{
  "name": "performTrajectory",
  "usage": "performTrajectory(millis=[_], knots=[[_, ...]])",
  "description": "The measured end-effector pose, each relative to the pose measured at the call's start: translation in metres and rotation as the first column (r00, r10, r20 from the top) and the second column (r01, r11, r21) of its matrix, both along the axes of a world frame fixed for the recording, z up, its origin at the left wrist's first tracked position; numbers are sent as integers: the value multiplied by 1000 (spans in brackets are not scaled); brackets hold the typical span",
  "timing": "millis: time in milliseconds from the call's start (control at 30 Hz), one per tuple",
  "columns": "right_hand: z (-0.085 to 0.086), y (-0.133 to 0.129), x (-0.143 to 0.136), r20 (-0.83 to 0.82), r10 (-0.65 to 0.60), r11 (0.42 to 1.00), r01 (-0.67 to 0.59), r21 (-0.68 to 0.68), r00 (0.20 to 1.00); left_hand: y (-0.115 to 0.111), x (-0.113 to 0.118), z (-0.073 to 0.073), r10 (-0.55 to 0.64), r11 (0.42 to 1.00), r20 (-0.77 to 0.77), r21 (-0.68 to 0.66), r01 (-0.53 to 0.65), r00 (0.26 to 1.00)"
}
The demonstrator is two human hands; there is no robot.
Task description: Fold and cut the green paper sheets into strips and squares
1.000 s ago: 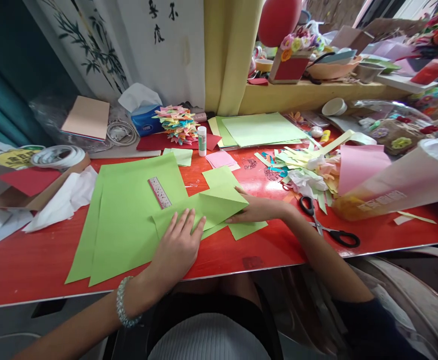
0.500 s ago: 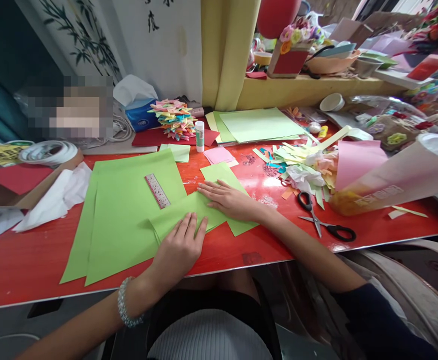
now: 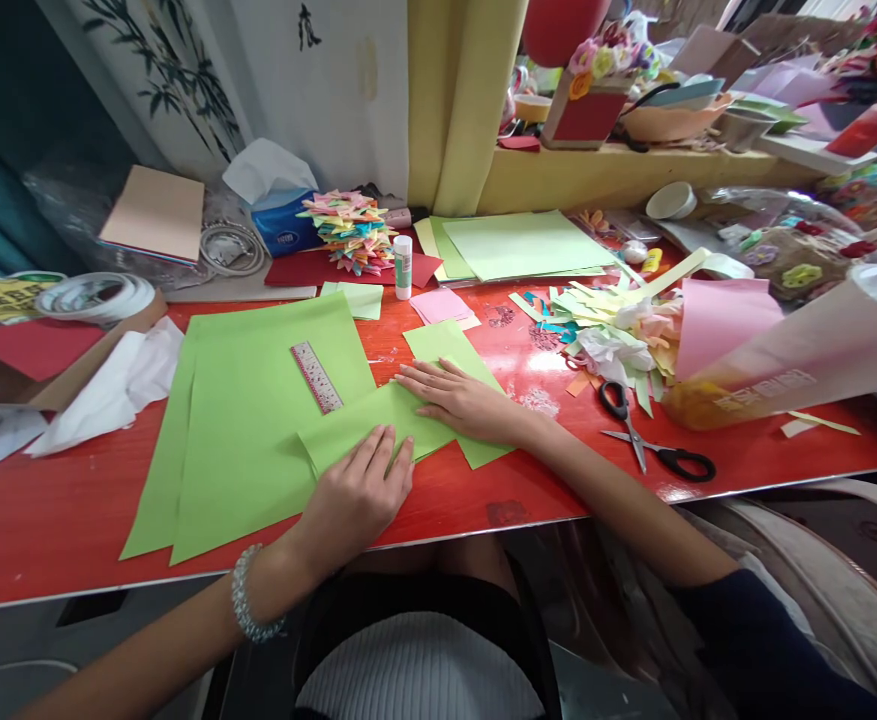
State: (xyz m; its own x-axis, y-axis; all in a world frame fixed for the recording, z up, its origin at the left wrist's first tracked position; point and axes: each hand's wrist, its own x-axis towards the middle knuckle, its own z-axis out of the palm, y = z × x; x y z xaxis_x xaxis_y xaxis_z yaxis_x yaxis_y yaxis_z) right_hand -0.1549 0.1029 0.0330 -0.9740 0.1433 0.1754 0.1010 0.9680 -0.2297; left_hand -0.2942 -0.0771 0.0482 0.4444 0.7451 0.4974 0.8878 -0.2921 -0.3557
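A folded piece of green paper (image 3: 367,420) lies under both hands, over the edge of larger green sheets (image 3: 243,440). My left hand (image 3: 367,480) rests on its near edge, fingers stretched out flat. Across its right end lies my right hand (image 3: 460,398), palm down with the fingers extended. Beneath that hand a narrower green strip (image 3: 449,350) sticks out above and below. A small ruler (image 3: 316,377) with red edges sits on the large sheets, just beyond the folded paper. Neither hand grips anything.
Right of my right forearm are open black-handled scissors (image 3: 637,430), a heap of paper strips (image 3: 610,325) and a large plastic cup (image 3: 790,355) on its side. Behind stand a glue stick (image 3: 403,268) and pink paper squares (image 3: 442,307). A cardboard box (image 3: 70,390) sits left.
Both hands stay almost in place on the folded paper. The view has shifted slightly; the paper, ruler and scissors lie as before.
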Motion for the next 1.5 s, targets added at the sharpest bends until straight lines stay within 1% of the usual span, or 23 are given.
performTrajectory(millis=[167,333,400,467,533,600,633,667,733,800,900,967,1033,1100,1200,1367,1500], knots=[[1,-1,1,27,-3,1000,3,24,1000,0,0,1,-2,1000,18,3,2,1000],[4,-2,1,56,0,1000,-1,26,998,-2,2,0,-2,1000,24,18,2,1000],[5,-3,1,60,-1,1000,0,20,998,-3,1,1,6,1000,50,-1,-6,999],[5,-3,1,63,-1,1000,0,11,998,-2,-4,6,-1,998,101,-57,6,995],[4,-3,1,61,-2,1000,2,-2,998,6,-13,14,-18,984,161,-171,45,987],[4,-3,1,49,-4,1000,4,-13,999,21,-23,22,-6,947,193,-313,68,981],[3,-3,1,41,-4,1000,5,-16,999,29,-28,25,19,927,185,-372,52,982],[3,-3,1,34,-4,1000,5,-18,999,38,-33,25,29,917,170,-396,41,985],[2,-4,1,26,-3,1000,3,-22,1000,54,-40,21,3,927,142,-371,50,990],[1,-3,1,19,-4,999,4,-35,1000,64,-44,12,-46,942,131,-323,87,990],[1,-1,1,14,-31,998,32,-63,999,67,-46,-1,-50,950,140,-300,91,989],[4,1,3,27,-87,993,89,-73,996,64,-47,-6,-35,949,154,-306,81,988],[7,3,6,56,-150,985,154,-75,987,62,-48,-6,-42,946,164,-310,92,986],[9,6,9,88,-177,981,183,-67,980,62,-50,-6,-65,946,166,-305,114,984],[10,7,12,103,-166,984,171,-48,981,63,-52,-6,-84,945,167,-298,132,982],[7,6,13,48,-158,986,160,-42,986,64,-56,-7,-109,940,191,-299,164,975],[6,5,13,6,-163,987,163,1,987,65,-60,-11,-82,928,232,-336,159,969]])
